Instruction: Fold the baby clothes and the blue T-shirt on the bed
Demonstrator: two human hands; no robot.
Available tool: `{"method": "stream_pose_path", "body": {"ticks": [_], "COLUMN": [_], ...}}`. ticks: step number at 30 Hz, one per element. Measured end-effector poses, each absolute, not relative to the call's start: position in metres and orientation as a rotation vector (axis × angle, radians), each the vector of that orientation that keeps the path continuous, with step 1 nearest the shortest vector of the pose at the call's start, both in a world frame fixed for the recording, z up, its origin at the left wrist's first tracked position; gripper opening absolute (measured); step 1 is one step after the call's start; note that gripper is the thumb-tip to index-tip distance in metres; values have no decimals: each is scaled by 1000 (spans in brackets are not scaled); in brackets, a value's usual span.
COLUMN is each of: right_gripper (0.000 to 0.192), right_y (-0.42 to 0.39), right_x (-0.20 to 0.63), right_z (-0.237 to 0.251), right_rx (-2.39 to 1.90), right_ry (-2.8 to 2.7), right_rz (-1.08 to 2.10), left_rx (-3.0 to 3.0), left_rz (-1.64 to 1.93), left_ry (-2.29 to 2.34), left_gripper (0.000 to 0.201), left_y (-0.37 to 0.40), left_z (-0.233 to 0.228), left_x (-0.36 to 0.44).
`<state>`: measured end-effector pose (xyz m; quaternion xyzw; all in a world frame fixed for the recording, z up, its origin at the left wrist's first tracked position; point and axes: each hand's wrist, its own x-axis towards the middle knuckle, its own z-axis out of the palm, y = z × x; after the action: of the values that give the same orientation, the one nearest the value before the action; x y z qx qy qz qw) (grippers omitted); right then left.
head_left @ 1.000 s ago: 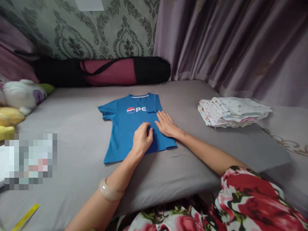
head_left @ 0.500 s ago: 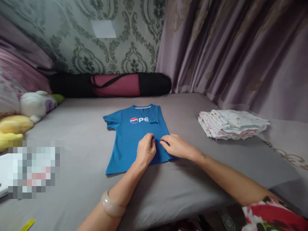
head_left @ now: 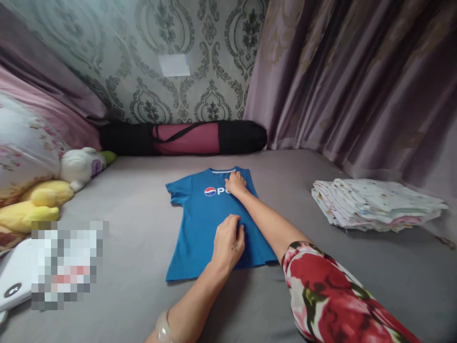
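A small blue T-shirt with a white logo lies flat on the grey bed sheet, its right side folded inward. My left hand presses on the lower part of the shirt, near the hem, fingers bent and resting on the cloth. My right hand reaches far forward and lies on the fold near the collar, covering part of the logo. Whether it pinches the cloth or only presses it, I cannot tell.
A stack of folded white patterned cloths sits at the right. A black and maroon roll bag lies along the wall. Plush toys and a floral pillow crowd the left. Purple curtains hang on the right.
My right hand has slid from the shirt's lower right part up to the collar. My left hand stays on the lower part. The view has tilted up.
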<state>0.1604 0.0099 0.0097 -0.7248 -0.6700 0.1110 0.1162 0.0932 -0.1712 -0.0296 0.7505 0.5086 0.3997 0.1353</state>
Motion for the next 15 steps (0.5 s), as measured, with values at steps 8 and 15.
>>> {"method": "stream_pose_path", "body": {"ticks": [8,15], "right_gripper": [39,31], "right_y": [7,-3], "right_x": [161,192], "right_z": [3,17], "right_rx": [-2088,-1901], "right_ry": [-1973,-1304], "right_rz": [196,864], "left_rx": [2211,2246], "left_rz": [1117,1129], "left_ry": [1472,1458], "left_gripper": [19,17], "left_y": [-172,-170], "left_z": [-31,-32], "left_x": [93,92]}}
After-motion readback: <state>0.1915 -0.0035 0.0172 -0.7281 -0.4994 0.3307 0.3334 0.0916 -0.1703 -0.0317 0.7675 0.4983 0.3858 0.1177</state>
